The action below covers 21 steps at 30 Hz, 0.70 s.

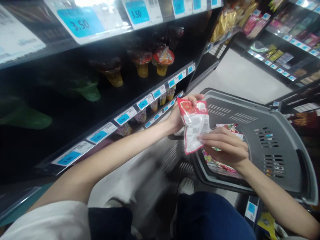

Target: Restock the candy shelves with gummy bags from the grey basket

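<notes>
A red and white snack packet [196, 125] is held up over the near left rim of a grey shopping basket [240, 103]. My left hand [178, 115] grips its upper left side, with fingers curled behind and over the top edge. My right hand [227, 145] touches the packet's lower right front with its fingertips; the thumb is hidden. Below that hand, several colourful packets [212, 161] lie in the basket, partly covered by the hand and wrist.
Dark shelving on the left carries blue price tags [122, 117] and several lidded cups [163, 60]. More stocked shelves [282, 56] stand at the upper right. Pale floor [252, 75] runs between them. My shoe [186, 186] is just below the basket.
</notes>
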Each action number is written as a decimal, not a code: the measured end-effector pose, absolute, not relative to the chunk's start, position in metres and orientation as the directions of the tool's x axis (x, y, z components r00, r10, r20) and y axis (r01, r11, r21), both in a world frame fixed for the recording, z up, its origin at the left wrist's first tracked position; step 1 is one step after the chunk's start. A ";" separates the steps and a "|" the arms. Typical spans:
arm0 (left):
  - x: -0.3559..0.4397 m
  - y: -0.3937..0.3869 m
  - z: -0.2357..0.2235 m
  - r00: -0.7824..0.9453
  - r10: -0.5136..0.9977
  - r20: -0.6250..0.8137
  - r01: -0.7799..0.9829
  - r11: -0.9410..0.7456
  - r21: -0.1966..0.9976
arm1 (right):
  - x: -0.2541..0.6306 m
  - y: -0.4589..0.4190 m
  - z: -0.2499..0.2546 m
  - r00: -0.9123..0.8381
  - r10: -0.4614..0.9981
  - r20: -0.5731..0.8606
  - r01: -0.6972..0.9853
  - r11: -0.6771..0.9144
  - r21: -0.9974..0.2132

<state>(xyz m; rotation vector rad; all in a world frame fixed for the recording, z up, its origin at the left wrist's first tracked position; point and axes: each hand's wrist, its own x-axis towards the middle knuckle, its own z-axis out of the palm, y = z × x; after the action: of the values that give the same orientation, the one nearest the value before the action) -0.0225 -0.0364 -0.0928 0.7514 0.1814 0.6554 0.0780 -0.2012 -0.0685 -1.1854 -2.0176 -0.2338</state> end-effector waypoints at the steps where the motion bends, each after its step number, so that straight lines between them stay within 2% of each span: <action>1: -0.022 -0.036 -0.091 0.772 0.633 0.062 -0.488 0.528 0.695 | 0.078 -0.201 -0.070 -0.169 0.651 0.740 0.810 0.519 -0.271; 4: -0.020 -0.035 -0.089 0.735 0.677 0.047 -0.490 0.482 0.727 | 0.087 -0.198 -0.075 0.250 0.589 0.768 0.773 0.356 -0.525; 6: -0.017 -0.034 -0.091 0.723 0.689 0.043 -0.479 0.455 0.751 | 0.097 -0.196 -0.080 0.484 0.575 0.660 0.653 0.265 -0.710; 7: -0.015 -0.034 -0.092 0.715 0.698 0.040 -0.473 0.441 0.763 | 0.103 -0.195 -0.083 0.545 0.600 0.586 0.576 0.239 -0.781; 10: -0.011 -0.033 -0.098 0.675 0.737 0.028 -0.464 0.394 0.793 | 0.117 -0.192 -0.089 0.563 0.744 0.360 0.386 0.148 -0.910; 13: -0.012 -0.031 -0.100 0.648 0.760 0.045 -0.447 0.332 0.831 | 0.121 -0.191 -0.090 0.514 0.835 0.198 0.330 0.021 -0.944; 18: -0.024 -0.023 -0.086 0.711 0.697 0.095 -0.353 0.237 0.905 | 0.112 -0.196 -0.083 0.449 0.892 0.046 0.339 -0.123 -0.933; 21: -0.030 -0.018 -0.069 0.739 0.665 0.106 -0.339 0.231 0.912 | 0.112 -0.197 -0.080 0.468 0.883 0.030 0.380 -0.171 -0.909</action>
<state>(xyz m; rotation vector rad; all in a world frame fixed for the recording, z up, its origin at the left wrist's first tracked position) -0.0305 -0.0183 -0.0686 1.1439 0.3361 0.7083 0.1122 -0.1966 -0.0799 -1.7567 -1.0804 0.6564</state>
